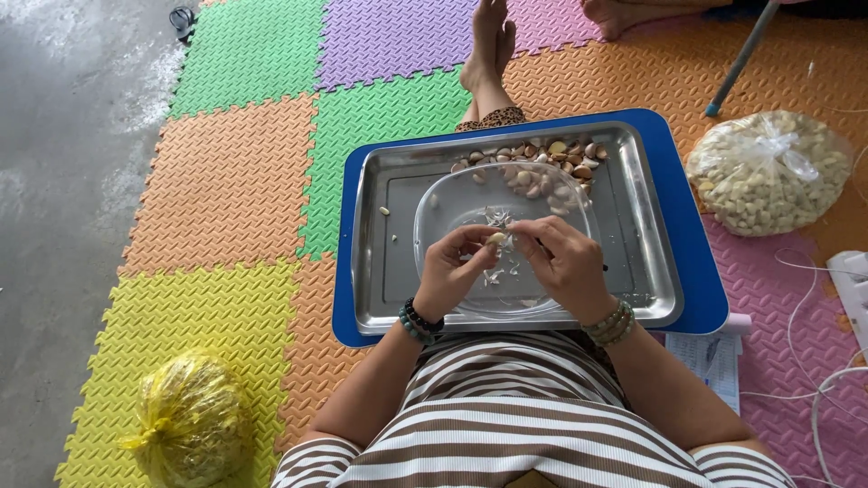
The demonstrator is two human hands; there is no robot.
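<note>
In the middle of the frame, two hands meet over a clear plastic bowl (452, 203). The left hand (449, 267) has its fingers curled in, and it pinches a small pale garlic clove (495, 239) at its tips. The right hand (562, 260) is curled too, and its fingertips touch the same clove from the other side. Both wrists have bead bracelets on them. Thin white bits of garlic skin (495, 217) lie in the bowl under the hands. The bowl sits in a shiny metal tray (384, 271), and the metal tray rests on a blue tray (701, 289). At the top of the metal tray, just behind the bowl, there is a pile of garlic cloves (556, 158) with brown and purple skins. One small loose clove (384, 211) lies alone on the left part of the metal tray. At the right edge of the frame, a clear bag of peeled garlic (768, 172) sits on the mat, tied at the top. At the lower left, a yellow plastic bag (192, 420) sits on a yellow square. The floor mat (226, 181) is made of foam squares in green, orange, purple, pink and yellow.
</note>
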